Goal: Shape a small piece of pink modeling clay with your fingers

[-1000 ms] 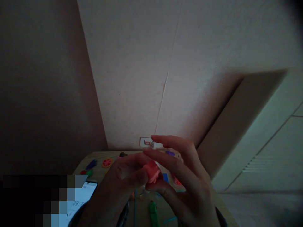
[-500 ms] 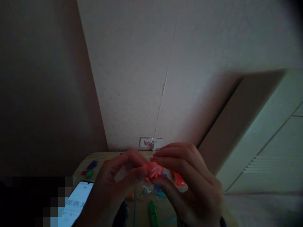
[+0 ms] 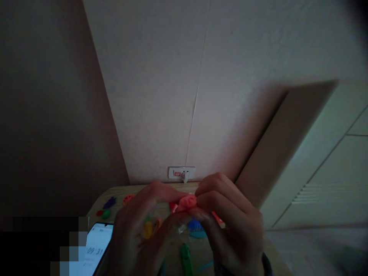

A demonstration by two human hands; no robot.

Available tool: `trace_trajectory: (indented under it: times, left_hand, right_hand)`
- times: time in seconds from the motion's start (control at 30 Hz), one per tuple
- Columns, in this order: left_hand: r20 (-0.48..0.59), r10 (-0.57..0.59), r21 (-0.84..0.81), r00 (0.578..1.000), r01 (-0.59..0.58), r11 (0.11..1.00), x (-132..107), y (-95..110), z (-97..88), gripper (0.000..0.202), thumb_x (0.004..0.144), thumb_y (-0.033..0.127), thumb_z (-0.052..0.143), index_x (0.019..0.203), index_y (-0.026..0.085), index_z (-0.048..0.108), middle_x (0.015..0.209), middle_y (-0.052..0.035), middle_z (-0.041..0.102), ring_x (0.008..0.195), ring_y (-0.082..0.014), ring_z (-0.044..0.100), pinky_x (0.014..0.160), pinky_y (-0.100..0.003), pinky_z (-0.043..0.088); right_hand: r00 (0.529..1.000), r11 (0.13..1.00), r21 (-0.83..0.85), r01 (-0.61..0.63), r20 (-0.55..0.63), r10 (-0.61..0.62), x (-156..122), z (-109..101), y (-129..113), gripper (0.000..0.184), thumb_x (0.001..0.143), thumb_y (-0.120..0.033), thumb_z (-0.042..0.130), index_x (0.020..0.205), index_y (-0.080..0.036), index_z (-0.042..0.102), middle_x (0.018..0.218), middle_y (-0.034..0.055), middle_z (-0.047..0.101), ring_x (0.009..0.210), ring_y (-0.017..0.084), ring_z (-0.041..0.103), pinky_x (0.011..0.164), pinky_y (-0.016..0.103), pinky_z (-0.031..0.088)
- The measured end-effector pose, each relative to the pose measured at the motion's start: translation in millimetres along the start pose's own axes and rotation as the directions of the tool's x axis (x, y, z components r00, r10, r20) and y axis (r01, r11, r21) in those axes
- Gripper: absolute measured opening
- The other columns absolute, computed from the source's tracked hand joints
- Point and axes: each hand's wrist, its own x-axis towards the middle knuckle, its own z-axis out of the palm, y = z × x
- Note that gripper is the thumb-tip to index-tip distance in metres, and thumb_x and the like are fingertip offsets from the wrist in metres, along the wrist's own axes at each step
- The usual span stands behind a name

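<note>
Between both hands, above the tabletop, is a lump of pink modelling clay (image 3: 187, 202) with a folded, wrinkled surface. My left hand (image 3: 140, 226) pinches it from the left, thumb below and index finger on top. From the other side my right hand (image 3: 232, 220) grips it between thumb and fingertips. The fingers hide part of the clay. Below the hands lies a green tool (image 3: 186, 258), its kind unclear. Blue pieces (image 3: 196, 225) and a yellow piece (image 3: 147, 230) show on the table behind the fingers.
A lit phone (image 3: 96, 245) showing a timer lies at the left of the wooden table (image 3: 120, 190). Purple (image 3: 109, 202) and green pieces (image 3: 106, 214) sit near the left edge. A socket with a plug (image 3: 181, 173) is on the wall behind. A pale cabinet (image 3: 316, 161) stands right.
My fingers have shifted around the pink clay, which has turned and shows a different face. My left thumb reaches farther right beneath it. The view has moved slightly.
</note>
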Motion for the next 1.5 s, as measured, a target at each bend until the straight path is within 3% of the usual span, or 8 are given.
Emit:
trace_trajectory:
  times: [0.2,0.33,0.47,0.6,0.8,1.1,1.33,1.5]
  left_hand:
    - [-0.05,0.047,0.029,0.998,-0.046,0.999,-3.2,2.3,2.8,0.01,0.078,0.023,0.057,0.068,0.022,0.06,0.071,0.0033,0.062,0.063,-0.0115,0.058,0.057,-0.021,0.046]
    - [-0.107,0.12,0.105,0.987,-0.109,0.989,-1.2,1.6,0.2,0.011,0.081,0.021,0.055,0.077,0.026,0.064,0.074,0.0055,0.063,0.067,-0.0093,0.059,0.062,-0.019,0.046]
    - [-0.16,0.181,0.208,0.97,-0.146,0.967,-2.8,-1.7,1.3,0.018,0.083,0.018,0.052,0.09,0.03,0.065,0.09,0.0064,0.065,0.079,-0.0096,0.061,0.073,-0.02,0.047]
    - [-0.081,0.265,0.289,0.961,-0.232,0.929,-5.1,-4.1,1.8,0.025,0.082,0.013,0.05,0.099,0.029,0.062,0.102,0.0027,0.064,0.091,-0.0141,0.06,0.077,-0.024,0.049]
    - [0.085,0.394,0.428,0.915,-0.391,0.815,1.8,-4.2,-3.2,0.029,0.079,0.012,0.054,0.105,0.026,0.056,0.105,0.0001,0.062,0.093,-0.0126,0.058,0.081,-0.022,0.048]
    - [0.179,0.377,0.479,0.909,-0.415,0.774,3.3,-2.1,-5.4,0.026,0.076,0.018,0.057,0.101,0.024,0.057,0.101,-0.0029,0.065,0.088,-0.016,0.061,0.076,-0.025,0.05]
    - [0.141,0.33,0.483,0.933,-0.356,0.8,7.7,-5.1,-2.8,0.008,0.078,0.029,0.058,0.079,0.022,0.059,0.078,-0.0008,0.067,0.071,-0.0158,0.062,0.06,-0.023,0.05]
    - [0.149,0.268,0.497,0.952,-0.306,0.812,6.7,-3.0,-5.1,0.013,0.082,0.031,0.053,0.075,0.023,0.059,0.069,0.0019,0.065,0.062,-0.0138,0.06,0.055,-0.022,0.046]
  right_hand:
    - [0.999,0.997,0.075,0.019,0.025,-0.021,0.3,-2.4,2.9,0.035,0.093,-0.038,0.035,0.068,-0.017,0.049,0.059,-0.0002,0.049,0.059,0.013,0.046,0.056,0.028,0.033]
    - [0.995,0.995,0.102,0.0,0.098,-0.01,2.1,-1.2,2.8,0.027,0.092,-0.034,0.038,0.074,-0.016,0.05,0.064,0.0001,0.053,0.062,0.012,0.048,0.058,0.027,0.035]
    - [0.993,0.997,0.05,-0.057,0.102,0.051,2.5,0.2,3.4,0.026,0.091,-0.035,0.041,0.075,-0.017,0.05,0.066,0.0001,0.055,0.063,0.013,0.05,0.058,0.026,0.036]
    - [0.988,0.988,0.043,-0.147,0.062,0.144,1.8,-0.7,3.2,0.026,0.088,-0.04,0.046,0.074,-0.018,0.05,0.065,-0.001,0.055,0.062,0.013,0.051,0.057,0.025,0.037]
    - [0.975,0.977,0.0,-0.215,0.053,0.214,1.1,-2.5,3.2,0.025,0.085,-0.035,0.053,0.068,-0.018,0.049,0.061,-0.0024,0.053,0.058,0.011,0.049,0.054,0.024,0.035]
    - [0.969,0.968,-0.085,-0.235,0.058,0.241,0.8,0.6,3.0,0.032,0.084,-0.03,0.053,0.056,-0.016,0.047,0.053,-0.0026,0.046,0.053,0.01,0.043,0.05,0.023,0.03]
    - [0.949,0.974,-0.091,-0.209,0.22,0.224,-0.4,-2.1,4.2,0.037,0.089,-0.025,0.042,0.056,-0.015,0.053,0.05,-0.001,0.048,0.05,0.01,0.042,0.051,0.025,0.028]
    - [0.953,0.988,-0.026,-0.151,0.261,0.152,-0.1,-2.5,4.4,0.043,0.092,-0.025,0.033,0.055,-0.015,0.051,0.052,-0.0002,0.05,0.05,0.01,0.043,0.052,0.026,0.029]
